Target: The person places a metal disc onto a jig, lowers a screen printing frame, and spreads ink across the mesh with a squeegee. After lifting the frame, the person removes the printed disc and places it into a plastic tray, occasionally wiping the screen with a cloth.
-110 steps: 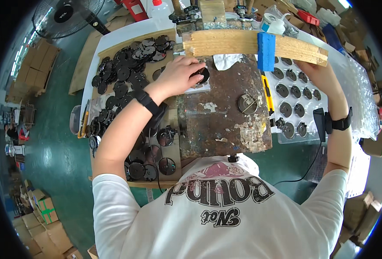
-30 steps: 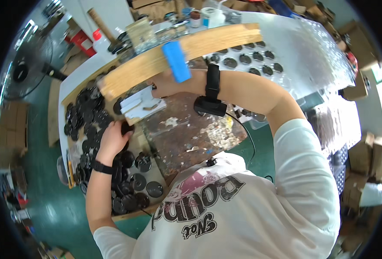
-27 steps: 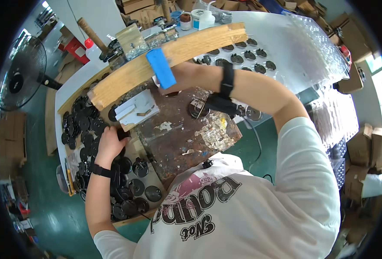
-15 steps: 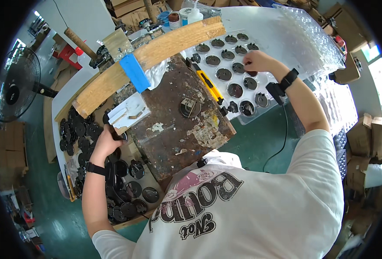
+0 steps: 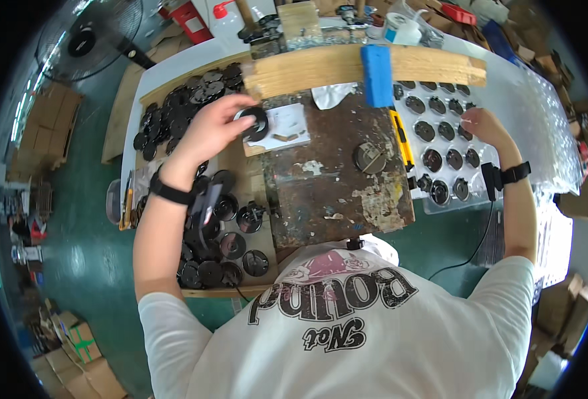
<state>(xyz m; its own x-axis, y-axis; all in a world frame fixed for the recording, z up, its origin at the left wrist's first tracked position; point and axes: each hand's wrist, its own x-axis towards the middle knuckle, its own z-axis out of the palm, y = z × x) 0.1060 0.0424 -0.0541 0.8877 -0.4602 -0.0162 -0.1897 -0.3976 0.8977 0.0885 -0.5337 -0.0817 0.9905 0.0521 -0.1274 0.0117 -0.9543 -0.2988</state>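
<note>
A black ring-like disc (image 5: 256,123) is in my left hand (image 5: 221,123), gripped by its fingertips over the left end of a small white board (image 5: 287,121). My right hand (image 5: 480,124) has its fingers curled at the clear tray (image 5: 434,206) of black discs in rows; what they hold is too small to make out. Between my hands lies a scuffed dark work plate (image 5: 314,186) carrying a round metal piece (image 5: 370,157). A long wooden bar (image 5: 307,68) with a blue pad (image 5: 377,73) crosses its far end.
Many loose black discs (image 5: 211,272) crowd the cardboard-lined board at left. A yellow cutter (image 5: 402,139) lies along the plate's right edge. Bottles (image 5: 407,26) and metal clamps stand at the back, bubble wrap (image 5: 550,133) at far right. A fan (image 5: 81,43) stands at upper left.
My left hand has risen from the disc pile to the white board with a disc. My right hand, earlier reaching across the plate, has moved out to the tray. The head view has turned.
</note>
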